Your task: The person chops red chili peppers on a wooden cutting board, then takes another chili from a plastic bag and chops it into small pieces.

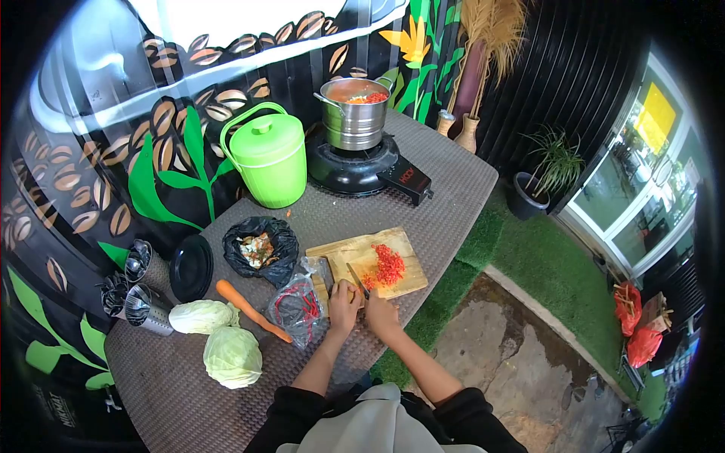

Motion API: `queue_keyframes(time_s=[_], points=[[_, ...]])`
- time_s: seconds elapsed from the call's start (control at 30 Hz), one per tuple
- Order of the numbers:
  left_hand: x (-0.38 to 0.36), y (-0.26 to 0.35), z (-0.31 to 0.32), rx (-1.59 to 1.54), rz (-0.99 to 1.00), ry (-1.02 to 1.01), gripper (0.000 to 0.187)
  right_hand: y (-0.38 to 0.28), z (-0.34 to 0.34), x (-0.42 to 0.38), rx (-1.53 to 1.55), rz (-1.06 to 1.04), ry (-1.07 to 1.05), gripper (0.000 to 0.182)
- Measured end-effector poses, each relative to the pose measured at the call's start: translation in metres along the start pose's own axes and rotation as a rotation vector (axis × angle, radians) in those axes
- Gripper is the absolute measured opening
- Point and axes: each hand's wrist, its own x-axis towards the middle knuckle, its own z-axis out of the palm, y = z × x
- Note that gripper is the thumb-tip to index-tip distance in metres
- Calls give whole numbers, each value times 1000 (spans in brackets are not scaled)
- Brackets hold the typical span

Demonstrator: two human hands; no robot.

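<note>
My right hand (382, 315) grips a knife (357, 277) by its handle, the blade pointing away from me over a wooden cutting board (332, 252). Close beside it, my left hand (343, 306) is closed at the board's near edge with its fingers bent. Whatever lies under those fingers is too small to make out. Finely chopped red chili (389, 264) is heaped on the right half of the board, with smaller bits near the blade. A clear plastic bag (297, 306) containing long red chilies lies just left of my left hand.
Left of the board are a carrot (253, 311), two cabbages (232, 358), a black bag (232, 249) of scraps and a black lid (190, 268). Utensil holders (155, 319) stand far left. Behind are a green lidded bucket (270, 158) and a steel pot (353, 124) on a stove (347, 174).
</note>
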Motion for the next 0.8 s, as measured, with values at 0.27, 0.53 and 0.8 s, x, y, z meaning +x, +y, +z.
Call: queue_keyframes(time_s=[0.27,0.53,0.8], points=[[2,9,-2,41,50,8,20,5,-6,17,-18,-59,0,22],[1,7,-2,26,28,-10,18,5,10,7,-21,-4,54,27],[2,4,-2,-9,44,13,19,12,0,1,-49,-98,51,16]])
